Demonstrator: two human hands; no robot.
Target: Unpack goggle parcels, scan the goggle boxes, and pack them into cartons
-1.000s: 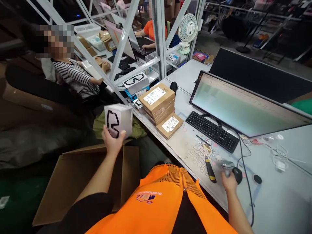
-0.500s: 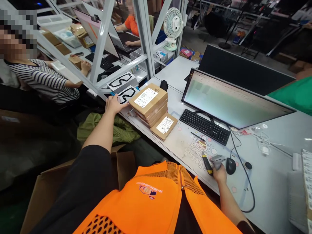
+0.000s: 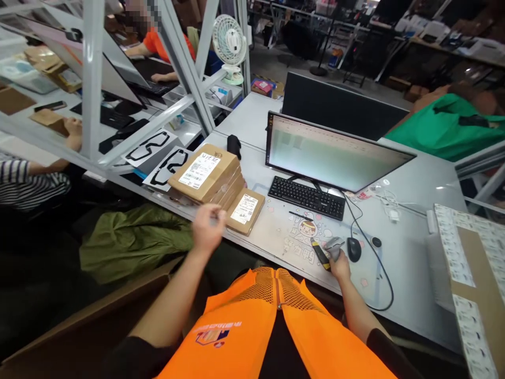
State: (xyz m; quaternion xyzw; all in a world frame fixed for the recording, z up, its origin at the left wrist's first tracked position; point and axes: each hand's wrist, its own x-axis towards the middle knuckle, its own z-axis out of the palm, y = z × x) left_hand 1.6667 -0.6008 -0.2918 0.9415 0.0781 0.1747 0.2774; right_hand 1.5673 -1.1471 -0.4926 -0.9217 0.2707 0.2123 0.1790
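My right hand is closed round the handle of a grey barcode scanner, low over the desk mat. Just left of it lies a yellow and black utility knife. My left hand is in front of the parcels near the desk edge, its fingers bent and smeared by motion. Behind it stands a stack of flat cardboard parcels, the top one with a white label. A single labelled parcel leans against or lies beside the stack's right side; which, I cannot tell.
A keyboard, monitor and mouse stand on the desk, with a black cable looping at right. White boxes with black outlines sit left of the parcels. A metal frame separates co-workers. A label-covered carton stands at right.
My left hand has come away from the white boxes left of the stack and moved right, to the front of the parcels. The view has turned right. My right hand still holds the scanner.
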